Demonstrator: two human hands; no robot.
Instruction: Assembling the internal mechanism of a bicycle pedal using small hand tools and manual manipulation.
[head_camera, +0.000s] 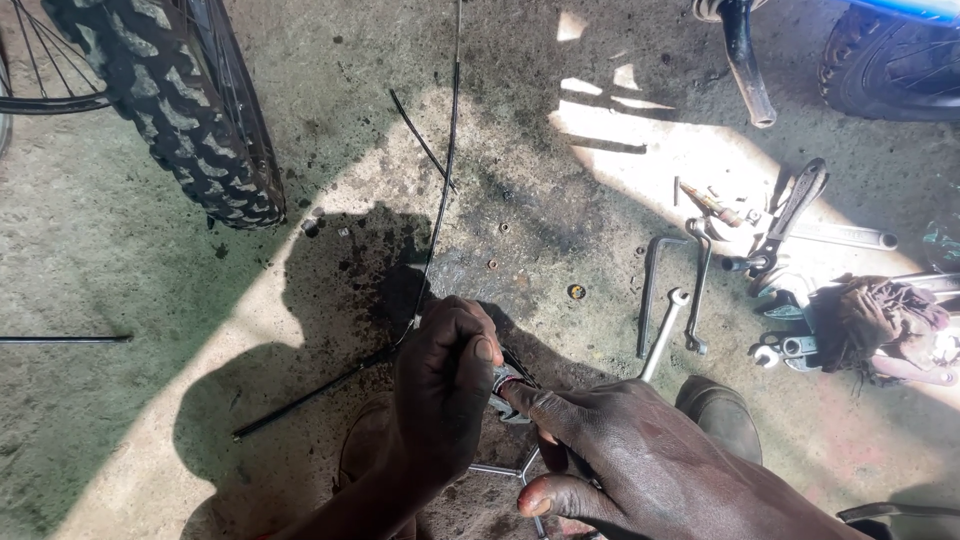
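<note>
My left hand (440, 385) is closed around a thin black cable (445, 170) that runs up across the concrete floor and also trails down-left. My right hand (640, 470) holds a small metal tool (507, 385) against the cable end, its forefinger stretched along the tool. The two hands meet at the bottom centre. A three-armed metal wrench (515, 470) lies on the ground under them, partly hidden.
A knobby bicycle tyre (180, 110) stands at top left, another wheel (890, 70) at top right. Spanners (665, 335), pliers (785, 215) and a dirty rag (880, 320) lie scattered at right. A shoe (725, 415) is beside my right hand.
</note>
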